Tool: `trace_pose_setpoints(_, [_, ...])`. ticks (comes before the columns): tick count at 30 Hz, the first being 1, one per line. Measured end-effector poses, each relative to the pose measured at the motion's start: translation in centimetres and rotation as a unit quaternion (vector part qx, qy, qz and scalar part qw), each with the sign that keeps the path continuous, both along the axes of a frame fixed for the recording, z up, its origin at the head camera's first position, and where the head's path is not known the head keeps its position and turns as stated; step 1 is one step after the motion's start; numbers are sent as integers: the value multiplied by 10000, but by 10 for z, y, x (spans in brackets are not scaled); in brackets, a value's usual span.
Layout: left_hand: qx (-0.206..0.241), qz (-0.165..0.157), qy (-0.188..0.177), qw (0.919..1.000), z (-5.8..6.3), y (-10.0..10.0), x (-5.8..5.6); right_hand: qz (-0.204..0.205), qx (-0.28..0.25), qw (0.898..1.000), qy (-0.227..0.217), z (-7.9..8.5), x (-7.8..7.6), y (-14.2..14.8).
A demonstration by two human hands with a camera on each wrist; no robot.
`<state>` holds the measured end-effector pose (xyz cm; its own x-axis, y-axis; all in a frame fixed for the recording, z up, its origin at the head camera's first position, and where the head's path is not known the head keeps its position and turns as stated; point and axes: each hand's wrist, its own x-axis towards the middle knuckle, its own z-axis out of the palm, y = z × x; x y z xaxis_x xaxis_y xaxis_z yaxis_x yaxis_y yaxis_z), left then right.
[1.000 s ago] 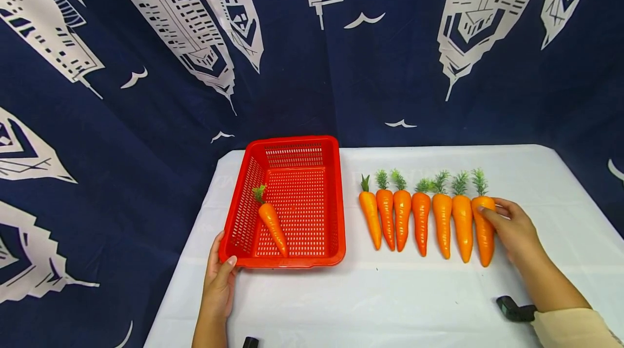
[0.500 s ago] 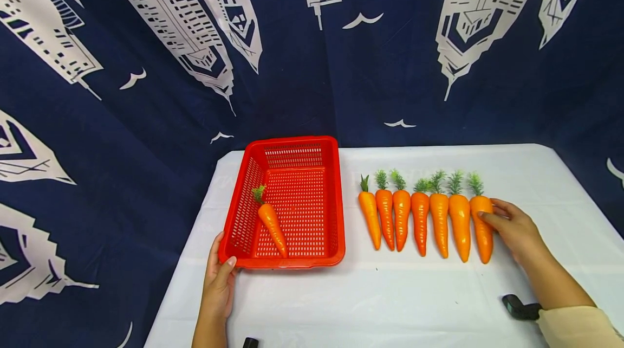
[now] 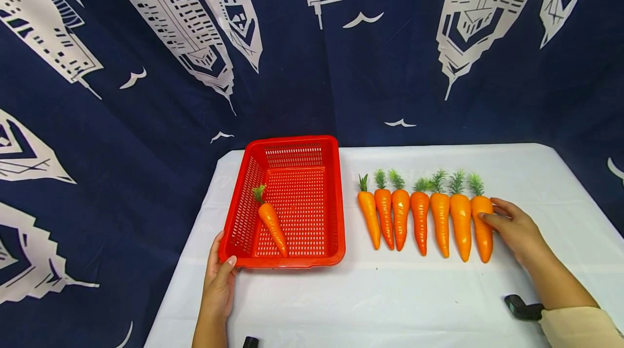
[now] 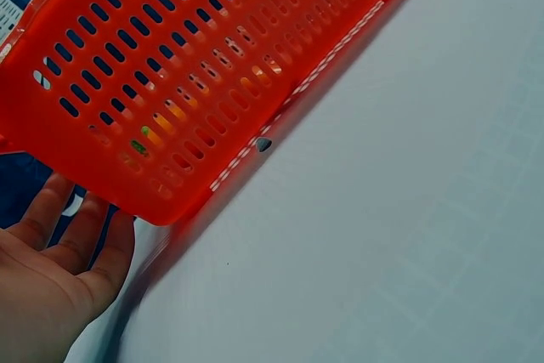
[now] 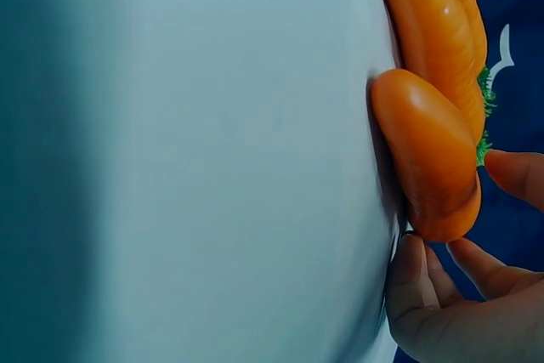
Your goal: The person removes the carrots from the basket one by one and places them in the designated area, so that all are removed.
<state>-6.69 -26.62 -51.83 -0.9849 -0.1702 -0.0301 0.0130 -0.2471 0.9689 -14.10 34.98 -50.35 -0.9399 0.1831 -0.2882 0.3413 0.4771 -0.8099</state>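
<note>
My left hand grips the front left corner of a red plastic basket, thumb on the rim and fingers outside. In the left wrist view, the fingers curl up under the rim by the slotted basket wall. One orange carrot with a green top lies tilted inside the basket. On the right, my right hand holds the rightmost carrot of a row, thumb over its top and fingers along its right side. That carrot lies on the table beside its neighbour in the right wrist view.
Several more carrots, among them a thin one at the left end, lie side by side, tops away from me. A white cloth covers the table. Behind it hangs a dark blue curtain with white building prints.
The right hand has slid the rightmost carrot slightly left and away from me, closing up the right end of the row. The left hand and basket stay in place.
</note>
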Motion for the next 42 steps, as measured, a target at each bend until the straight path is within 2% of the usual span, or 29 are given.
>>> trace_pose_setpoints(9, [-19,3,-25,10000,1,1,-1,-134,86,9999,-59,2,-1,2])
trace_pose_setpoints(20, [-8,24,-63,10000,0,0,-1,-493,20,9972,559,8,2,0])
trace_pose_setpoints(30, [25,39,-22,10000,-1,0,-1,-726,-209,9948,690,16,2,-7])
trace_pose_setpoints(35, [28,15,-21,10000,-2,0,-1,-696,-533,9905,1060,18,3,-13])
trace_pose_setpoints(42, [-19,14,-74,10000,-1,-1,0,-598,-498,9905,1136,20,5,-24])
